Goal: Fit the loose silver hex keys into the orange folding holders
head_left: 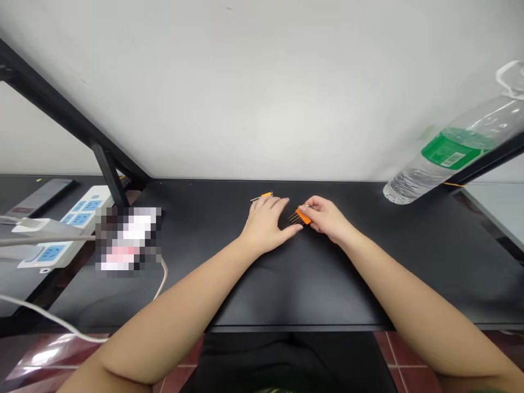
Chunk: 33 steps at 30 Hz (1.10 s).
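Near the middle of the black table (pixel 270 284), my right hand (pixel 326 218) pinches an orange holder (pixel 303 216) with several thin dark metal rods (pixel 293 218) sticking out to its left. My left hand (pixel 268 225) lies palm down just left of it, thumb and fingers spread, the thumb tip close to the rods. Beyond the left fingertips lies a second small orange piece (pixel 267 194) with thin rods, partly covered by that hand. Nothing can be seen held in my left hand.
At the right back stands a large water bottle (pixel 454 148) with a green label. On the left are a blurred-out phone-like object (pixel 129 237), a white cable (pixel 164 273), a power strip (pixel 84 218) with plugs, and a dark flat device (pixel 41 199). A white wall rises behind.
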Each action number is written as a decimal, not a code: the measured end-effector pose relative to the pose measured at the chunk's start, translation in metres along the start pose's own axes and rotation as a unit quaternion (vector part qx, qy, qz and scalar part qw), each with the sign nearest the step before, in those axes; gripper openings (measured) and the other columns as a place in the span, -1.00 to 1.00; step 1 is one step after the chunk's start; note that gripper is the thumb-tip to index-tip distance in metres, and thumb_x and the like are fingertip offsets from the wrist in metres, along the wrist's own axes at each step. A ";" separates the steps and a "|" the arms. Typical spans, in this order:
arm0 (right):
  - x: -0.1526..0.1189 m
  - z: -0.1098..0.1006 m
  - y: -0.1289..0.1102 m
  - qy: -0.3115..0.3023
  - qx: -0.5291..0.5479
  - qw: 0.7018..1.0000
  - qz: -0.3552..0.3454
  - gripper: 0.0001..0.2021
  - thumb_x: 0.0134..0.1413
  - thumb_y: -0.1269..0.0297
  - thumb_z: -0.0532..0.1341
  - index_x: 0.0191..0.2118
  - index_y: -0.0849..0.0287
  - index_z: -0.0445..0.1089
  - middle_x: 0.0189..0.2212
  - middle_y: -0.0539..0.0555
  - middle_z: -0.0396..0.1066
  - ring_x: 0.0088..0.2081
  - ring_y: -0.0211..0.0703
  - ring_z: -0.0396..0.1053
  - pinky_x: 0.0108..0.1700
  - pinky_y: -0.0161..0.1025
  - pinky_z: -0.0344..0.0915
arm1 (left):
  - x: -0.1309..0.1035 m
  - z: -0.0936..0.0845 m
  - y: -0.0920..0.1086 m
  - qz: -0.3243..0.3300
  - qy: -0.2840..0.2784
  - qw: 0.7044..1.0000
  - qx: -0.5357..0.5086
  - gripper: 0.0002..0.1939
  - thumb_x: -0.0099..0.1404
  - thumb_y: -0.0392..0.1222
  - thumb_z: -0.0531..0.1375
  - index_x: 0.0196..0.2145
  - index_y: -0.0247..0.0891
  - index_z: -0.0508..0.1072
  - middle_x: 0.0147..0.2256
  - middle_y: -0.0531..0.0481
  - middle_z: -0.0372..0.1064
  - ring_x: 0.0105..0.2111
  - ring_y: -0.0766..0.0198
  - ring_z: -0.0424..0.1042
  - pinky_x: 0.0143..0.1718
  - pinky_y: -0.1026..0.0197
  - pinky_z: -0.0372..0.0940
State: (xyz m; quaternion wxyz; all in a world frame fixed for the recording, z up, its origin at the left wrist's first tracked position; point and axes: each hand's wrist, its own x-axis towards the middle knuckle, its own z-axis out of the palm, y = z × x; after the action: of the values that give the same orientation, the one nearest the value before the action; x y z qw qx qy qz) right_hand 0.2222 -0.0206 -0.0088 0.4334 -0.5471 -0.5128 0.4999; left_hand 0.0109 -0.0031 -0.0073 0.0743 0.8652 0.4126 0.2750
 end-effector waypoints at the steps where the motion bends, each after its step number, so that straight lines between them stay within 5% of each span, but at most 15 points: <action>1: 0.004 -0.011 0.000 0.009 -0.020 1.000 0.007 -0.63 0.10 -0.08 0.36 -0.34 0.10 0.29 -0.61 -0.12 0.30 -0.67 -0.37 0.08 -0.66 -0.38 -0.07 | 0.001 -0.001 -0.004 -0.021 0.016 0.999 0.020 -0.30 0.28 0.17 0.32 0.26 -0.21 0.35 0.22 -0.25 0.37 0.29 -0.22 0.24 0.33 -0.29 0.11; 5: 0.019 -0.050 0.001 0.083 -0.166 0.983 0.003 -0.71 0.11 -0.01 0.33 -0.33 0.12 0.42 -0.57 -0.05 0.37 -0.62 -0.32 0.20 -0.59 -0.34 0.07 | 0.002 -0.001 -0.021 -0.090 -0.011 0.994 0.062 -0.32 0.36 -0.06 0.23 0.36 -0.22 0.20 0.35 -0.27 0.21 0.38 -0.26 0.11 0.37 -0.36 0.02; 8: 0.024 -0.064 0.000 0.107 -0.251 0.962 0.014 -0.73 0.14 0.02 0.28 -0.24 0.13 0.50 -0.51 -0.01 0.45 -0.62 -0.26 0.27 -0.52 -0.26 0.21 | 0.004 0.002 -0.027 -0.106 -0.036 0.992 0.065 -0.37 0.39 -0.10 0.18 0.37 -0.17 0.18 0.35 -0.27 0.22 0.33 -0.21 0.20 0.31 -0.35 0.11; 15: 0.023 -0.067 0.000 0.151 -0.479 0.865 -0.019 -0.59 0.23 0.05 0.23 0.07 0.20 0.50 -0.05 0.26 0.48 -0.04 0.05 0.47 0.00 -0.11 0.35 | 0.006 0.002 -0.025 -0.130 -0.018 0.988 0.078 -0.48 0.42 -0.04 0.20 0.28 -0.13 0.27 0.18 -0.28 0.40 0.20 -0.22 0.30 0.19 -0.39 0.16; 21: 0.010 -0.058 -0.008 0.184 -0.532 0.826 -0.037 -0.52 0.28 -0.01 0.18 0.17 0.16 0.44 0.11 0.31 0.38 -0.08 0.15 0.49 -0.10 -0.04 0.37 | 0.008 0.003 -0.023 -0.134 0.006 0.985 0.110 -0.59 0.39 -0.10 0.23 0.16 -0.12 0.36 0.02 -0.23 0.51 0.08 -0.19 0.40 0.17 -0.34 0.19; 24: 0.001 -0.039 -0.013 0.212 -0.475 0.841 -0.152 -0.66 0.29 0.11 0.19 0.06 0.15 0.49 0.06 0.26 0.43 -0.09 0.09 0.48 -0.05 -0.05 0.37 | 0.010 0.003 -0.021 -0.123 0.017 0.985 0.119 -0.66 0.36 -0.14 0.24 0.07 -0.16 0.40 -0.08 -0.22 0.54 0.00 -0.17 0.45 0.13 -0.31 0.23; 27: -0.005 -0.014 -0.012 0.140 -0.363 0.897 -0.210 -0.79 0.26 0.11 0.23 -0.18 0.11 0.52 -0.19 0.14 0.50 -0.25 -0.04 0.46 -0.08 -0.08 0.38 | 0.010 0.001 -0.018 -0.106 0.027 0.990 0.089 -0.66 0.34 -0.15 0.26 0.05 -0.20 0.40 -0.13 -0.20 0.55 -0.06 -0.14 0.49 0.10 -0.27 0.26; 30: -0.005 0.006 -0.006 0.055 -0.166 0.977 -0.125 -0.66 0.24 -0.08 0.26 -0.05 0.04 0.47 -0.26 0.05 0.48 -0.49 -0.22 0.34 -0.36 -0.17 0.36 | 0.009 -0.001 -0.011 -0.043 0.039 0.998 0.022 -0.56 0.29 -0.14 0.30 0.09 -0.21 0.37 -0.04 -0.17 0.54 -0.03 -0.08 0.50 0.11 -0.16 0.29; 33: -0.003 0.018 -0.002 0.007 0.037 0.999 -0.037 -0.51 0.21 -0.28 0.21 -0.04 0.04 0.40 -0.35 0.00 0.42 -0.62 -0.32 0.25 -0.63 -0.31 0.09 | 0.006 -0.002 0.001 0.024 0.047 0.998 -0.026 -0.52 0.27 -0.15 0.33 0.12 -0.20 0.37 0.02 -0.13 0.52 0.02 -0.01 0.49 0.18 -0.09 0.26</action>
State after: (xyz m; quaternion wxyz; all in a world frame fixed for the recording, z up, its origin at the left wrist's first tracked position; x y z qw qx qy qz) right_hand 0.2044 -0.0236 -0.0084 0.4748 -0.5146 -0.5112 0.4984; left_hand 0.0136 0.0008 -0.0024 0.0710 0.8590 0.3872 0.3274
